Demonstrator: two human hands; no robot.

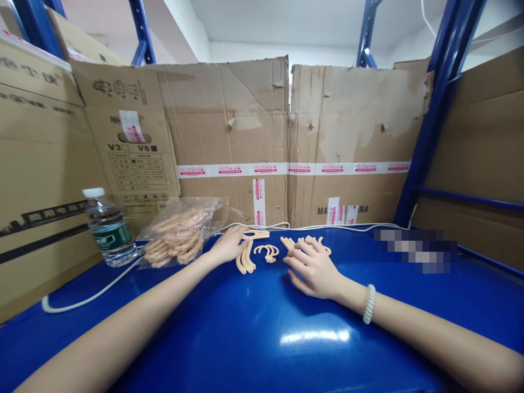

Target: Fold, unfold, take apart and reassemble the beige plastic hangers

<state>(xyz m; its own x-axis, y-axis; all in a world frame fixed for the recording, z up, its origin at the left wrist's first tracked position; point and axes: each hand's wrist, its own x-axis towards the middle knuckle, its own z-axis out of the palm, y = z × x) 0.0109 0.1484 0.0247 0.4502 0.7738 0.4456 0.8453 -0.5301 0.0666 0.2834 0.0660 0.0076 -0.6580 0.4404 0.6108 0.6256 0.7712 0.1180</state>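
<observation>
Several beige curved and straight pieces, probably wood or plastic, lie sorted in small groups on the blue tabletop (229, 338). My left hand (230, 244) rests at the left end of these groups, fingers stretched out beside a flat beige piece (258, 234) and above some long curved strips (245, 259). Between the hands are small hook-shaped pieces (268, 252). My right hand (313, 270) hovers over or touches the right-hand group, its fingers spread and partly covering short straight sticks (286, 242) and curved pieces (326, 246). Neither hand visibly grips anything.
A clear plastic bag (180, 232) full of similar beige pieces sits at the left, beside a water bottle (108, 229). A white cable (88, 300) runs along the left and back. Cardboard panels (229, 125) and blue rack posts (434, 109) enclose the surface.
</observation>
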